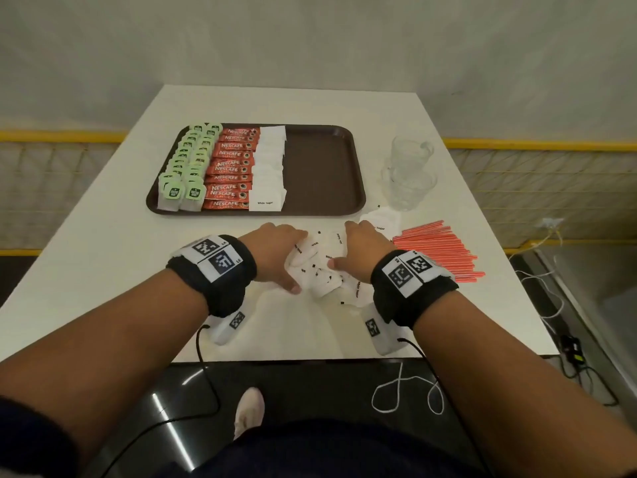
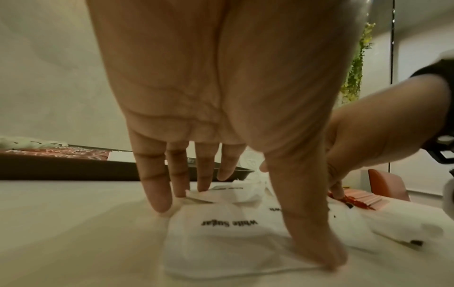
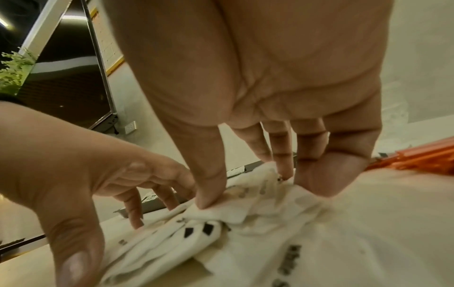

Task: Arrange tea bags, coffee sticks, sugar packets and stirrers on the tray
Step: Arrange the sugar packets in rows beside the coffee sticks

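Sugar packets point(image 1: 322, 267) heaped on bench point(image 1: 113, 236) between left hand point(image 1: 275, 251) and right hand point(image 1: 358, 251), both pressing pile with straight fingers. Tray point(image 1: 320, 167) beyond, right half bare. Stirrers point(image 1: 437, 250) just right.

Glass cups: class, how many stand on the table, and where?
2. One glass cup stands right of the tray; a nearer glass cup stands just in front of it, beside the tray's right edge.
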The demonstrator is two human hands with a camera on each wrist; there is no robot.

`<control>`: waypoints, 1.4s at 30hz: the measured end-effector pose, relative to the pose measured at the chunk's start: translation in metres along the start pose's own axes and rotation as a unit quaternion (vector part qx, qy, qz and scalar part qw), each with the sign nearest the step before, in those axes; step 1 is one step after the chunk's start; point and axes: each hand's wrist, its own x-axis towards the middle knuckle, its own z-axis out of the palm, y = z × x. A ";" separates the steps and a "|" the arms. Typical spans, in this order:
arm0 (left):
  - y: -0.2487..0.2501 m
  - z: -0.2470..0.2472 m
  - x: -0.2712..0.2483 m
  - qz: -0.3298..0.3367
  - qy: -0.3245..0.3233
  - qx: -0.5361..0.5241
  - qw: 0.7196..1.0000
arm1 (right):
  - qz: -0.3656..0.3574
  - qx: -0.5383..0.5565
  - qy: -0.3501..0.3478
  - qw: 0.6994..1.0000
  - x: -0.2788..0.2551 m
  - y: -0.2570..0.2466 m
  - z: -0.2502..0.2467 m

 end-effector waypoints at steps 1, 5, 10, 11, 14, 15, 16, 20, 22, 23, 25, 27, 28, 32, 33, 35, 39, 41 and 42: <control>0.000 0.001 0.000 -0.004 0.001 -0.012 1.000 | 0.000 0.002 -0.005 1.000 0.001 0.000 -0.001; 0.002 0.004 0.000 -0.015 0.010 -0.073 0.997 | 0.004 0.029 -0.020 0.999 0.004 0.001 -0.002; 0.001 0.005 0.001 -0.013 0.012 -0.069 0.997 | 0.003 0.118 0.001 0.993 0.001 0.005 0.001; 0.000 0.006 0.001 -0.016 0.019 -0.059 0.998 | 0.001 0.134 0.008 0.991 0.001 0.005 0.001; -0.003 0.008 0.001 -0.021 0.035 -0.042 0.998 | -0.007 0.174 0.024 0.984 -0.001 0.005 0.001; -0.003 0.008 0.001 -0.022 0.035 -0.049 0.998 | -0.010 0.186 0.026 0.982 -0.002 0.005 0.001; -0.002 0.008 0.001 -0.024 0.032 -0.063 0.997 | -0.014 0.199 0.026 0.980 -0.002 0.005 0.001; 0.002 0.011 0.004 -0.026 0.031 -0.121 0.992 | -0.026 0.224 0.014 0.974 -0.003 0.000 0.000; 0.006 0.011 0.004 -0.027 0.039 -0.145 0.988 | -0.025 0.221 0.011 0.975 -0.003 -0.005 0.000; 0.008 0.011 0.004 -0.028 0.043 -0.154 0.987 | -0.024 0.221 0.013 0.975 -0.002 -0.007 0.001; 0.010 0.010 0.005 -0.026 0.051 -0.149 0.987 | -0.025 0.220 0.013 0.975 0.000 -0.012 0.004; 0.012 0.009 0.007 -0.021 0.060 -0.140 0.988 | -0.032 0.208 0.010 0.978 0.002 -0.016 0.007; 0.013 0.010 0.007 -0.017 0.066 -0.143 0.987 | -0.036 0.200 0.012 0.979 0.003 -0.018 0.008; 0.013 0.011 0.008 0.001 0.090 -0.166 0.982 | -0.046 0.227 0.031 0.972 0.005 -0.017 0.010; 0.011 0.012 0.008 0.006 0.093 -0.172 0.981 | -0.049 0.243 0.033 0.968 0.006 -0.014 0.010; 0.006 0.010 0.008 0.010 0.091 -0.192 0.977 | -0.051 0.276 0.033 0.959 0.007 -0.009 0.008; -0.007 0.001 0.003 0.005 0.085 -0.245 0.966 | -0.064 0.339 0.042 0.938 0.006 0.003 -0.002; -0.012 -0.006 0.001 0.005 0.097 -0.288 0.953 | -0.076 0.362 0.056 0.927 0.006 0.006 -0.009; -0.014 -0.010 -0.001 0.003 0.102 -0.316 0.943 | -0.081 0.379 0.060 0.920 0.006 0.007 -0.013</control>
